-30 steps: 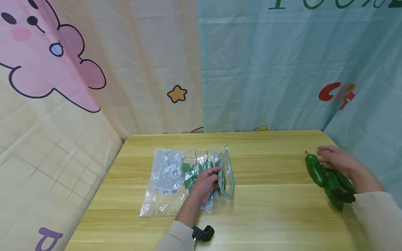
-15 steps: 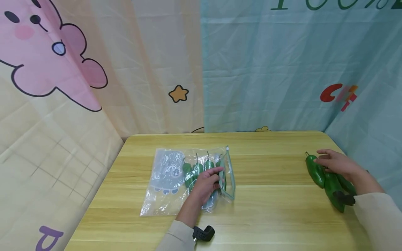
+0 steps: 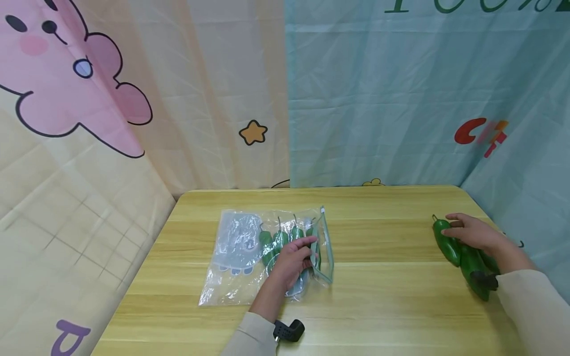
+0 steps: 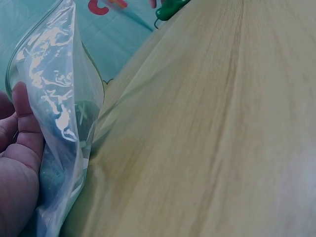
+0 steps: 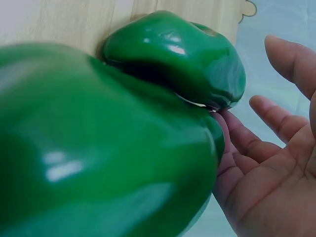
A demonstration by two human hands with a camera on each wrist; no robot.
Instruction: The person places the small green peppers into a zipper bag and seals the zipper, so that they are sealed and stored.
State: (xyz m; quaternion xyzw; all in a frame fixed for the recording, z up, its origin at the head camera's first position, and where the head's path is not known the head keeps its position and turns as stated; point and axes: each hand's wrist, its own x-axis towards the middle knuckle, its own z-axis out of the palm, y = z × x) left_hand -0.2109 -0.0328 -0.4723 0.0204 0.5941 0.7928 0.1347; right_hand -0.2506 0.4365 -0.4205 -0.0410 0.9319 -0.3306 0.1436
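While the left sleeve (image 3: 254,336) is running off the near edge of the view, a black wrist camera (image 3: 289,331) is sitting at its cuff. Beyond it, the left hand (image 3: 290,264) is holding the clear bag (image 3: 233,289) near its mouth, pinching the film with the index finger extending to the green rim (image 3: 329,247). The bag is lying flat over most of its length, its mouth gaping toward the right, and four green peppers (image 3: 280,242) are resting inside. Well apart, over to the right, three loose peppers (image 3: 447,242) are lying close together on the wooden table (image 3: 378,301). The right hand (image 3: 483,237) is staying wide above them, fingers spreading; some fingertips are disappearing behind a pepper, so their hold is unclear. Behind the table, a cream curtain (image 3: 213,99) and a blue curtain (image 3: 356,99) are hanging side by side.
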